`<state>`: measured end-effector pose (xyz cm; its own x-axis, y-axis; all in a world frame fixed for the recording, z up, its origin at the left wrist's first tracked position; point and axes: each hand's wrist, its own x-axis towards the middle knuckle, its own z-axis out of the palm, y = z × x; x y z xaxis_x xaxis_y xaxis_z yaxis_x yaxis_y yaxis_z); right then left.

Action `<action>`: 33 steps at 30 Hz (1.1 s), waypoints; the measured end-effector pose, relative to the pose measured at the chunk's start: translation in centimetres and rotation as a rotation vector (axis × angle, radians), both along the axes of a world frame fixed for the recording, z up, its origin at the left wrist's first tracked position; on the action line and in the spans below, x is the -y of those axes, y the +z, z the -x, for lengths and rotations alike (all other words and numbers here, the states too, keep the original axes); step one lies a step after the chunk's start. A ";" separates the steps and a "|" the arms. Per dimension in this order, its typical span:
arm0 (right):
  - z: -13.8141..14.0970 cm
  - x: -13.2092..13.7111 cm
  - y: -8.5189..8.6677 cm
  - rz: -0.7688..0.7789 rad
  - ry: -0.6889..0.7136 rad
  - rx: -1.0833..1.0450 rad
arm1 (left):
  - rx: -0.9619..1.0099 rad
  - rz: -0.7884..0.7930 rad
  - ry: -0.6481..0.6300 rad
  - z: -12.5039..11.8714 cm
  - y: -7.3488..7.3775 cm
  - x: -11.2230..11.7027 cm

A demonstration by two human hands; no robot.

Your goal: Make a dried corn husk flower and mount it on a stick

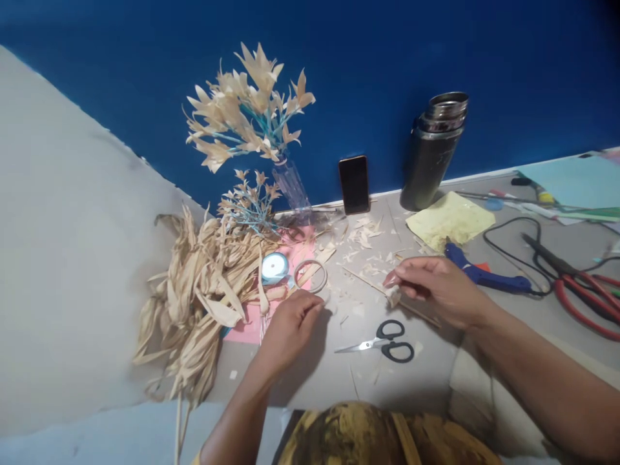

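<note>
My left hand [294, 320] is closed, thumb against curled fingers, just in front of a tape roll [311, 261]; a pale bit shows at its fingertips, too small to name. A small piece of dried husk [393, 296] is pinched in my right hand [433, 287], above a thin stick [361, 276] lying on the table. Between the hands and nearer to me lie small scissors [382, 344] with black handles, blades slightly apart. A blue ribbon spool [274, 267] and a big heap of dried corn husks [194, 310] are to the left, partly over pink paper [243, 331].
Husk flowers [242, 106] on blue stems stand in a clear bottle [292, 184]. A phone [354, 185] and a dark flask [433, 152] are by the blue wall. At right lie yellow paper [453, 216], a blue glue gun [489, 276] with its cord, and red-handled shears [581, 287].
</note>
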<state>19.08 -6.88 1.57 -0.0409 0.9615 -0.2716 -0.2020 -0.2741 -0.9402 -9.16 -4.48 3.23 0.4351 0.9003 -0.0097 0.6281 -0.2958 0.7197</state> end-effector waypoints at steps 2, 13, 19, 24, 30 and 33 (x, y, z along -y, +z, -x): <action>-0.6 -0.2 -0.1 -0.022 -0.025 0.020 | -0.014 -0.062 0.026 0.9 -0.8 -0.1; -2.6 -1.0 0.1 -0.073 -0.188 0.012 | 0.005 -0.133 0.080 1.8 -2.1 -0.3; -3.0 -1.3 -0.3 -0.095 -0.195 0.019 | 0.024 -0.058 0.080 -3.8 -1.2 -0.1; -3.1 -1.5 -0.3 -0.117 -0.190 0.067 | -0.122 0.048 -0.056 -10.3 -2.0 1.0; -3.2 -1.7 -0.1 -0.131 -0.195 0.074 | -0.176 0.013 -0.105 -12.5 -3.7 0.5; -3.3 -1.8 -0.1 -0.129 -0.208 0.074 | 0.120 0.094 -0.020 -11.3 -4.5 0.0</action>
<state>22.42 -5.07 1.45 0.1765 0.9741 -0.1410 -0.1703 -0.1109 -0.9791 2.16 -4.44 -1.23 0.4557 0.8892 -0.0409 0.5310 -0.2346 0.8142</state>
